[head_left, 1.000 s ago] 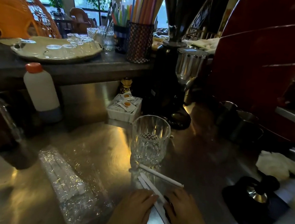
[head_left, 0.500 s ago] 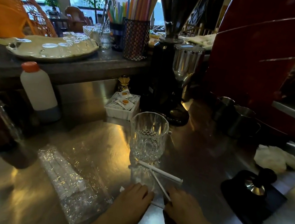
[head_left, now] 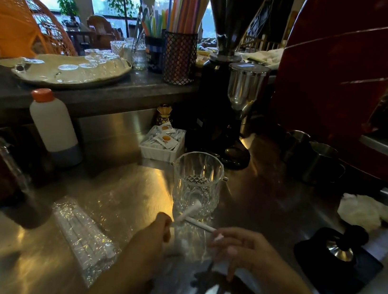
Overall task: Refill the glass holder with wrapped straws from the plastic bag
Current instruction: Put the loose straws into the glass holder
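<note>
The glass (head_left: 197,184) stands empty on the tabletop (head_left: 266,207), just beyond my hands, and a clumsy lift could knock it or send a straw skidding off the slick steel. My left hand (head_left: 150,238) is closed around one wrapped straw (head_left: 187,212), its far end tipped up against the glass's base; if I aim low it will jab the wall, not clear the rim. My right hand (head_left: 245,251) is half open, fingers curled; it seems to pinch the end of a second straw (head_left: 201,225), though blur leaves that unsure. The bag (head_left: 85,236) lies to my left, more straws inside.
</note>
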